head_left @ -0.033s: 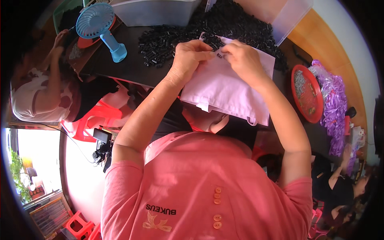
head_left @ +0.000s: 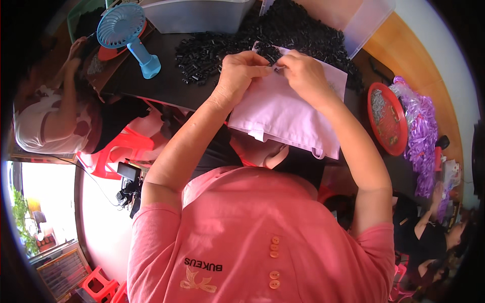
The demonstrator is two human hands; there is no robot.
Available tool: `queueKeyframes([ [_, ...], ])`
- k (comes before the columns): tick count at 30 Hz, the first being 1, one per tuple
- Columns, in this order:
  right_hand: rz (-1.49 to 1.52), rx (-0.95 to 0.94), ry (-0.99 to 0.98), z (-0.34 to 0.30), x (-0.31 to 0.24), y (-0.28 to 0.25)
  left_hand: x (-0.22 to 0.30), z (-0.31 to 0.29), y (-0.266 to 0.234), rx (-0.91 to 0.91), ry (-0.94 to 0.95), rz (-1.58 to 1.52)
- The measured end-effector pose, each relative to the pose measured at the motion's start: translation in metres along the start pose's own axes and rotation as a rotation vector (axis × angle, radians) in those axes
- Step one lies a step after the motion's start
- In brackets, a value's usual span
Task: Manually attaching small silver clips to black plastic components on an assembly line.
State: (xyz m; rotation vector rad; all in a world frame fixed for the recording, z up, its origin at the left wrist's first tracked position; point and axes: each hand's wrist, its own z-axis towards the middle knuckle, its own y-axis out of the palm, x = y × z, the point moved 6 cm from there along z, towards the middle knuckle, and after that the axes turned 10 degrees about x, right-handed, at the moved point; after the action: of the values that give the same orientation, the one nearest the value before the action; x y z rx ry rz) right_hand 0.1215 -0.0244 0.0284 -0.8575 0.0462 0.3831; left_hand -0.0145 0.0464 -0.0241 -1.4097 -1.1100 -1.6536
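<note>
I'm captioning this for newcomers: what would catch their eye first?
Probably the black pile at top centre and the lilac cloth before it, over which the left hand and right hand are close together. Then the blue fan at upper left and the purple strips beside the red tray at right.

We are seeing one short word in dark capital letters [head_left: 203, 264], standing upside down in our view on the left chest of the pink shirt [head_left: 242, 217]. Just below the letters we are finding a pale bow-shaped emblem [head_left: 198, 283], sitting on the same fabric.
</note>
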Motion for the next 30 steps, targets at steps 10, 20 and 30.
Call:
queueKeyframes([
  [10, -0.152, -0.174, 0.021, 0.004, 0.002, 0.026, 0.0, -0.003, -0.005, 0.014, -0.057, -0.075],
  [20, 0.678, -0.104, 0.588, 0.003, 0.023, 0.005, 0.002, -0.004, -0.003, 0.022, -0.074, -0.11],
  [30, 1.02, 0.207, 0.705, -0.005, 0.011, -0.016, 0.028, -0.01, 0.029, -0.094, -0.141, -0.182],
])
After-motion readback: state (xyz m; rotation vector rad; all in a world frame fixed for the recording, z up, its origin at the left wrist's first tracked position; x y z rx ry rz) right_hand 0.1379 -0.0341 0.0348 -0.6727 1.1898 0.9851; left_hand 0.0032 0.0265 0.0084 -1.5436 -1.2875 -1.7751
